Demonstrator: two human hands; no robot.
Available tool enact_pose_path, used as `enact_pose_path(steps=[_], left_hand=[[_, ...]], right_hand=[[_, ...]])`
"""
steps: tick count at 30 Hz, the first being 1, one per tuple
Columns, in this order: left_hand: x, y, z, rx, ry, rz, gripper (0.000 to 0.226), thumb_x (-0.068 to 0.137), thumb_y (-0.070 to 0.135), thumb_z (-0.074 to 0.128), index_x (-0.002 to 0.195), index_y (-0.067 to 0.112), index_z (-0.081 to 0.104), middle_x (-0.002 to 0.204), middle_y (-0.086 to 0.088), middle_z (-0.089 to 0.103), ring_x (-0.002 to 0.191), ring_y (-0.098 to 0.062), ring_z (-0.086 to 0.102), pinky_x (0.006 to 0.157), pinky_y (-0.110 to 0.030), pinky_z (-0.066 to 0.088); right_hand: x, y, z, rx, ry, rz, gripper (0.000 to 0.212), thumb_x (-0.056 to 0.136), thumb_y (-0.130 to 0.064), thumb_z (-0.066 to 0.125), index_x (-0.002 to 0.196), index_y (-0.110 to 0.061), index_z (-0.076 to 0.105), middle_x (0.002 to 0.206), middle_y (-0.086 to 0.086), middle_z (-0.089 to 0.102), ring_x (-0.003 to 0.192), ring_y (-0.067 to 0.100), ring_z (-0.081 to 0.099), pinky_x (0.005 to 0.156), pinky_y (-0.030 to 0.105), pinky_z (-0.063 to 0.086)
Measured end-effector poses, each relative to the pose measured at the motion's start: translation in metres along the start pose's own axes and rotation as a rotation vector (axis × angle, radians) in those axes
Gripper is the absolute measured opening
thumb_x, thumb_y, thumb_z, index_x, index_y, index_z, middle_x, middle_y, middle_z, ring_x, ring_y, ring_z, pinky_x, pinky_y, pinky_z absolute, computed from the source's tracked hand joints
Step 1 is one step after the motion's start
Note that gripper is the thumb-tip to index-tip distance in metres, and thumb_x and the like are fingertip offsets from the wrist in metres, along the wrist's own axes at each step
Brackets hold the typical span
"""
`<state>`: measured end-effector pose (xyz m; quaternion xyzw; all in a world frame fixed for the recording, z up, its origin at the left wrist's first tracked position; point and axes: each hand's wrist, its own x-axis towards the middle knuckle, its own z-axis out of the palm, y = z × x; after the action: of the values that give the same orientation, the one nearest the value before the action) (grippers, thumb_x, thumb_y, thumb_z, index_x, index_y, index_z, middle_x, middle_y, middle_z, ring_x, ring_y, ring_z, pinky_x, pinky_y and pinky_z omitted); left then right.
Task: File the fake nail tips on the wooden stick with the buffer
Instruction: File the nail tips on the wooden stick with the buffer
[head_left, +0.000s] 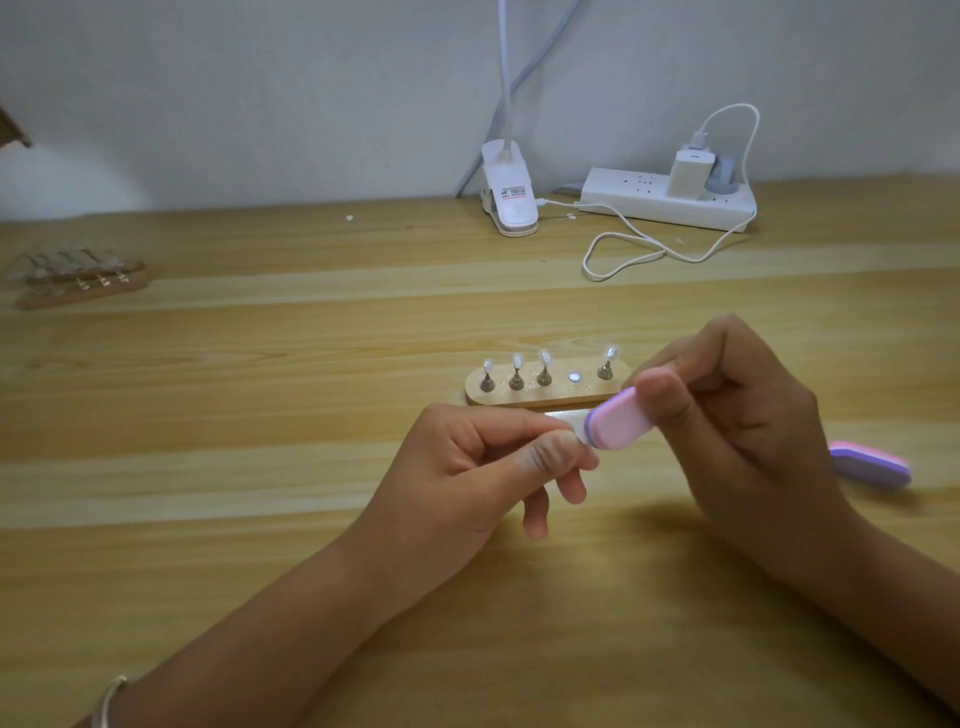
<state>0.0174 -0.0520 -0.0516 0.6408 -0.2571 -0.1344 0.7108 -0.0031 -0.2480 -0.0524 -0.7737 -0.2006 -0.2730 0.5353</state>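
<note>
Four clear tips (517, 359) on wooden stick (550, 399)

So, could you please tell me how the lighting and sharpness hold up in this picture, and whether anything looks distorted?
Head view: soft light, with a shadow on the table under the right hand; head view: buffer and left hand sharp, the nail tip it pinches barely visible; head view: the wooden holder at far left is smeared; head view: the table's back edge bows, wide-angle.

There is one camera, worn on the head. It looks forward and down, close over the worktop (260, 415). The wall (260, 78) is behind.
</note>
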Motion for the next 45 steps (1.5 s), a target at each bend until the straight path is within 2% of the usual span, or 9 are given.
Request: enact_pose_path(steps=[5, 10, 16, 21, 25, 32, 37, 40, 45], left_hand=[[0.001, 0.000, 0.001, -0.011, -0.005, 0.006, 0.020, 0.089, 0.013, 0.062, 0.090, -0.003, 0.075, 0.068, -0.005, 0.068, 0.048, -0.011, 0.055, 0.048, -0.009, 0.041], [0.000, 0.000, 0.001, -0.020, -0.025, 0.015, 0.019, 0.089, 0.013, 0.062, 0.088, 0.000, 0.075, 0.068, -0.006, 0.068, 0.049, -0.010, 0.057, 0.048, -0.009, 0.041], [0.001, 0.000, 0.002, -0.022, -0.037, 0.010, 0.019, 0.090, 0.013, 0.061, 0.089, 0.002, 0.075, 0.069, -0.003, 0.068, 0.051, -0.009, 0.058, 0.048, -0.009, 0.041], [0.000, 0.000, 0.002, 0.002, -0.051, 0.016, 0.020, 0.089, 0.017, 0.061, 0.087, 0.004, 0.076, 0.068, -0.006, 0.068, 0.049, -0.011, 0.056, 0.049, -0.009, 0.041], [0.000, 0.000, 0.002, 0.012, -0.050, 0.021, 0.017, 0.090, 0.011, 0.061, 0.088, 0.001, 0.075, 0.068, -0.007, 0.067, 0.050, -0.011, 0.056, 0.050, -0.009, 0.042], [0.000, -0.002, 0.001, 0.063, -0.002, 0.043, 0.014, 0.087, 0.015, 0.066, 0.089, 0.007, 0.077, 0.067, -0.004, 0.068, 0.052, -0.011, 0.057, 0.051, -0.009, 0.041], [0.001, -0.002, 0.001, 0.102, 0.029, 0.078, 0.012, 0.085, 0.016, 0.072, 0.090, 0.005, 0.076, 0.063, 0.006, 0.069, 0.052, -0.002, 0.057, 0.052, -0.007, 0.040], [0.000, -0.001, 0.001, 0.069, 0.054, 0.058, 0.017, 0.084, 0.016, 0.068, 0.088, 0.003, 0.077, 0.067, -0.003, 0.070, 0.055, -0.010, 0.060, 0.052, -0.009, 0.041], [-0.001, 0.002, 0.001, 0.010, 0.027, 0.047, 0.017, 0.087, 0.012, 0.064, 0.088, 0.000, 0.075, 0.070, -0.008, 0.071, 0.057, -0.015, 0.063, 0.053, -0.010, 0.044]], right_hand=[[-0.003, -0.001, 0.003, -0.011, -0.090, -0.020, 0.016, 0.102, -0.041, 0.052, 0.091, -0.029, 0.053, 0.082, -0.004, 0.061, 0.073, 0.015, 0.060, 0.070, 0.019, 0.046], [-0.002, 0.001, 0.001, -0.006, -0.057, -0.006, 0.016, 0.101, -0.034, 0.053, 0.087, -0.026, 0.049, 0.083, -0.005, 0.061, 0.073, 0.005, 0.059, 0.070, 0.013, 0.045], [-0.001, -0.001, 0.000, 0.020, -0.054, 0.032, 0.024, 0.100, -0.044, 0.052, 0.087, -0.024, 0.051, 0.082, -0.004, 0.061, 0.071, 0.004, 0.059, 0.070, 0.013, 0.044], [-0.004, -0.001, 0.003, 0.000, -0.130, 0.004, 0.025, 0.101, -0.043, 0.051, 0.085, -0.023, 0.051, 0.081, -0.002, 0.061, 0.072, 0.018, 0.060, 0.067, 0.023, 0.047], [0.000, 0.001, -0.002, -0.020, -0.077, 0.037, 0.036, 0.100, -0.045, 0.050, 0.080, -0.014, 0.048, 0.079, -0.002, 0.058, 0.069, 0.001, 0.056, 0.067, 0.011, 0.042], [0.000, -0.001, -0.004, -0.007, -0.084, 0.051, 0.037, 0.099, -0.045, 0.052, 0.082, -0.013, 0.050, 0.075, 0.001, 0.057, 0.065, 0.010, 0.053, 0.064, 0.014, 0.043], [-0.004, -0.001, -0.001, -0.077, -0.145, -0.009, 0.025, 0.101, -0.034, 0.053, 0.083, -0.017, 0.050, 0.077, 0.000, 0.056, 0.068, 0.017, 0.054, 0.064, 0.020, 0.043], [0.000, 0.004, -0.006, -0.054, -0.082, 0.075, 0.027, 0.099, -0.030, 0.058, 0.081, -0.010, 0.050, 0.074, 0.001, 0.058, 0.065, 0.015, 0.054, 0.064, 0.015, 0.042], [0.000, -0.002, -0.002, 0.028, -0.026, 0.079, 0.027, 0.104, -0.032, 0.051, 0.084, -0.014, 0.049, 0.078, -0.019, 0.067, 0.069, -0.002, 0.061, 0.068, 0.007, 0.043]])
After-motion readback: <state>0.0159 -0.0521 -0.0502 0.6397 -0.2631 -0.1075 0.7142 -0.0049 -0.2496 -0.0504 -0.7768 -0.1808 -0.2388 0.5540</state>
